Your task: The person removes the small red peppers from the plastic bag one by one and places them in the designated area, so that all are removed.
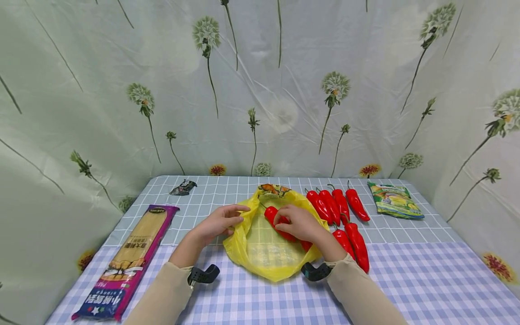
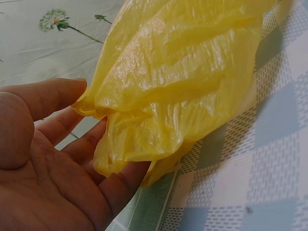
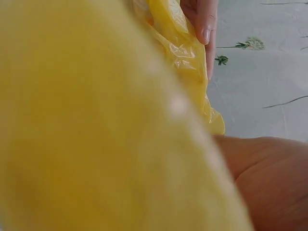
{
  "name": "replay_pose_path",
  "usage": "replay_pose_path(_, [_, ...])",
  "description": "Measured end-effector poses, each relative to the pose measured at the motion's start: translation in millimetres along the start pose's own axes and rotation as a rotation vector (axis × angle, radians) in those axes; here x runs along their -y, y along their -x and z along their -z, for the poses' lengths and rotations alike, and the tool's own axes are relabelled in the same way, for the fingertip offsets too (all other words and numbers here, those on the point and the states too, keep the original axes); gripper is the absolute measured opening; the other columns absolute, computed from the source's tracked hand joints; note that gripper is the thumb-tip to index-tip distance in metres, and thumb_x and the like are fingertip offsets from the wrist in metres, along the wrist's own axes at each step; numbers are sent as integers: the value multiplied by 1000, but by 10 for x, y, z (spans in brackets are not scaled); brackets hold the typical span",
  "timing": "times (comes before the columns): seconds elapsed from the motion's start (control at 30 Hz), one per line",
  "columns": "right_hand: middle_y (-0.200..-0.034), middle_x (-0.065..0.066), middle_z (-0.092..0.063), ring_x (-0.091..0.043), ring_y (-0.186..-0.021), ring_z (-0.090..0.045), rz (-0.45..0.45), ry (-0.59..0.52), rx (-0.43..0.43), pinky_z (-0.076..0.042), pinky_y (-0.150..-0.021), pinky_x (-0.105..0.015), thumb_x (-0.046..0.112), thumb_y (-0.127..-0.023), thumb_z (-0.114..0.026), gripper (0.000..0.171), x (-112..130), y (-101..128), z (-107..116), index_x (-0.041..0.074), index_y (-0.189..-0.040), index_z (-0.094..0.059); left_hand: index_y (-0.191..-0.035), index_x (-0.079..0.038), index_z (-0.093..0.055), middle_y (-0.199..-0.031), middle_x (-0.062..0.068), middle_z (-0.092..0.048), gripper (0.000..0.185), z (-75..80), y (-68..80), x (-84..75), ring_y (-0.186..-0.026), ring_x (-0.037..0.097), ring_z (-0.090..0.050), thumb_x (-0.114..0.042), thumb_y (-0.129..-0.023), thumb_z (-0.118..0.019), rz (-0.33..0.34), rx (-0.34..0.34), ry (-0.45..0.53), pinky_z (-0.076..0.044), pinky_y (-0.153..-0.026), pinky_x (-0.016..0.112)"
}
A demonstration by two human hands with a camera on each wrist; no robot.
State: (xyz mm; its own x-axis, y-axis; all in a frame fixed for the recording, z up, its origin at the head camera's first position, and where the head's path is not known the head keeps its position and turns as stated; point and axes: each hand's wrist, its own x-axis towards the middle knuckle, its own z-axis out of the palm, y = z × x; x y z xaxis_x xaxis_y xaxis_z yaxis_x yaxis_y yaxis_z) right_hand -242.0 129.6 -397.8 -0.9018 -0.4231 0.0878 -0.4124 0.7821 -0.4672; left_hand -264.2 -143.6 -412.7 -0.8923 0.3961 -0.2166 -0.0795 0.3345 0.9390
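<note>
A yellow plastic bag (image 1: pixel 264 253) lies open at the middle of the table. My left hand (image 1: pixel 241 214) pinches its left rim between thumb and fingers; the left wrist view shows the bag's edge (image 2: pixel 183 72) caught in that hand (image 2: pixel 96 127). My right hand (image 1: pixel 284 222) is inside the bag's mouth and grips a red pepper (image 1: pixel 270 213). The right wrist view is filled by blurred yellow bag (image 3: pixel 96 125), with my right palm (image 3: pixel 274 183) at the lower right and the left hand's fingers (image 3: pixel 206 24) at the top.
Several red peppers (image 1: pixel 333 205) lie in a row right of the bag, two more (image 1: pixel 357 243) nearer me. A green packet (image 1: pixel 396 201) sits far right, a long noodle pack (image 1: pixel 130 257) at the left, a small dark wrapper (image 1: pixel 183 187) at the back. A flowered curtain surrounds the table.
</note>
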Motion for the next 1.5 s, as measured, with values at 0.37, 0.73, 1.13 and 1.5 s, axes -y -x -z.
replay_pose_path(0.37, [-100,4,-67,-17,-97,-58,-1,35,14,-50,-94,-40,17,-90,-71,9,37,-13,-31,24,-96,-70,-135,-19,-60,-128,8,-60,34,7,1,17,-77,17,-52,-19,-101,-57,-6,13,-7,-45,-63,24])
replay_pose_path(0.73, [-119,-3,-65,-22,-109,-58,-11,-73,-2,-50,-95,-44,10,-90,-62,29,68,5,-33,27,-112,-72,-136,-18,-60,-131,8,-60,35,13,10,-6,-77,16,-53,-19,-101,-56,-20,19,-5,-45,-62,23])
replay_pose_path(1.13, [-130,-6,-62,-26,-117,-56,6,-117,30,-48,-102,-49,5,-90,-59,37,56,65,173,25,-119,-69,-136,-18,-59,-132,8,-59,35,16,12,10,-80,16,-54,-19,-101,-57,-15,24,4,-45,-63,23])
replay_pose_path(1.5, [-133,-3,-61,-25,-121,-54,13,-111,78,-50,-101,-48,3,-90,-61,43,-28,134,407,27,-126,-66,-136,-19,-60,-131,8,-60,35,10,11,8,-78,16,-54,-19,-101,-57,-15,20,-2,-45,-63,24])
